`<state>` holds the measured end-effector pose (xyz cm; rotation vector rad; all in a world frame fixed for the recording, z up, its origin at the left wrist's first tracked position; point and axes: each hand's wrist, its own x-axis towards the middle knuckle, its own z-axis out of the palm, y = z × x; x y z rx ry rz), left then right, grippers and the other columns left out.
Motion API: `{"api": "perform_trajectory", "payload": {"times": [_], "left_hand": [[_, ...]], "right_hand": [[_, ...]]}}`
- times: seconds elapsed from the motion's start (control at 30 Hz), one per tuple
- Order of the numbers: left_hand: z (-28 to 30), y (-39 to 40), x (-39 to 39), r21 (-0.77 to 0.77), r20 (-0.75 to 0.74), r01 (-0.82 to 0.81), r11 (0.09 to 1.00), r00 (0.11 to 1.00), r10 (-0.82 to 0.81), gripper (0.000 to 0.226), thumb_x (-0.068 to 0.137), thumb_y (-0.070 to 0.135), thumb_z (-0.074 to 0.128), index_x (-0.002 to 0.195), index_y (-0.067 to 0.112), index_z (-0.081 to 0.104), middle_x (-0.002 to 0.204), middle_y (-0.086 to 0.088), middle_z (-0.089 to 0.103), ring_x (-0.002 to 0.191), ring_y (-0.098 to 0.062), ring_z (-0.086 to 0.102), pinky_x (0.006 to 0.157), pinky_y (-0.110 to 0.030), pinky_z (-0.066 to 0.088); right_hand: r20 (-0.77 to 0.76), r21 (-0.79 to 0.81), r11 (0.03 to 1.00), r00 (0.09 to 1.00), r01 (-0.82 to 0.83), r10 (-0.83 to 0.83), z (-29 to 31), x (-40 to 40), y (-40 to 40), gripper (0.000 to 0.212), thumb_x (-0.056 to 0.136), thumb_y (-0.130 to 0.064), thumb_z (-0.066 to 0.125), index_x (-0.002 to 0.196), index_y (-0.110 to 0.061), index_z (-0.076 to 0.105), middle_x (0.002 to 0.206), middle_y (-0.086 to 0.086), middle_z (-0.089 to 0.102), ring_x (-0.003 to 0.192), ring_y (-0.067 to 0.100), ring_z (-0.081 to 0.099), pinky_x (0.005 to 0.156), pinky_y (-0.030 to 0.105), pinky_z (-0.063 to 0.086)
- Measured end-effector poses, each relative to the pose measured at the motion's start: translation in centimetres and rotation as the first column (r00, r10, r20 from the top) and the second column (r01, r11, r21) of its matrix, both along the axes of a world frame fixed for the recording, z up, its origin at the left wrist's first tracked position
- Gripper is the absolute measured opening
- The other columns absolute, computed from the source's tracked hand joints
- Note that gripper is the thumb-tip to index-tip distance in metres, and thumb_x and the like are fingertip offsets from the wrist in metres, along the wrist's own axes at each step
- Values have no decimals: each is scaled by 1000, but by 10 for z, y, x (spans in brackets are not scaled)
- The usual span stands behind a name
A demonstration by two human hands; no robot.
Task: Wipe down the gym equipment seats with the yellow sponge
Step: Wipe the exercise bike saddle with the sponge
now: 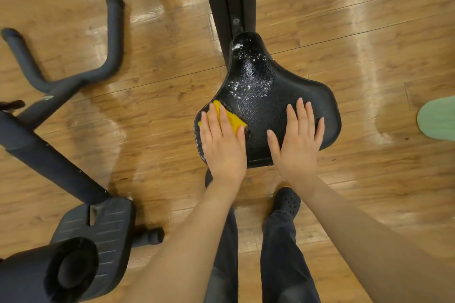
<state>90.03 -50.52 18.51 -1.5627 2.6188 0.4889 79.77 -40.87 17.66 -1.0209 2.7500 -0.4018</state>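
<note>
a: where's the sponge (230, 118)?
b: on the near left part of the black seat (268, 96), under the left hand (222, 141), which presses it flat with straight fingers.
a: and the right hand (299, 140)?
b: flat on the seat's near right side, fingers spread, holding nothing.
a: anything on the seat?
b: white foam specks (248, 81) toward the far, narrow end.
a: around it?
b: wooden floor (160, 106), and another exercise bike (56, 96) to the left.
</note>
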Motion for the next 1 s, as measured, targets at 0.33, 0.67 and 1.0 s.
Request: {"api": "perform_trajectory", "payload": {"times": [0.33, 0.67, 1.0], "left_hand": [[2, -43, 4, -14, 97, 620, 784, 782, -616, 58, 97, 39, 36, 148, 13, 28, 158, -4, 23, 146, -26, 17, 118, -42, 21], [3, -48, 44, -8, 104, 640, 769, 765, -636, 63, 95, 42, 31, 149, 12, 22, 158, -6, 19, 147, -26, 12, 118, -38, 14], [7, -17, 22, 54, 71, 427, 903, 900, -430, 62, 97, 42, 28, 151, 12, 18, 161, -5, 10, 148, -26, 6, 119, -42, 20]], "right_hand": [[10, -45, 998, 999, 36, -36, 1, 0, -1, 56, 95, -36, 41, 142, -8, 38, 154, 10, 28, 146, 24, 16, 118, 49, 6], [54, -47, 999, 998, 25, -22, 3, -2, -1, 57, 94, -38, 41, 142, -8, 37, 155, 10, 27, 146, 24, 15, 118, 49, 5], [61, -38, 999, 998, 10, -7, 3, -2, 0, 57, 95, -38, 40, 143, -9, 36, 155, 10, 25, 146, 24, 13, 118, 50, 6]]}}
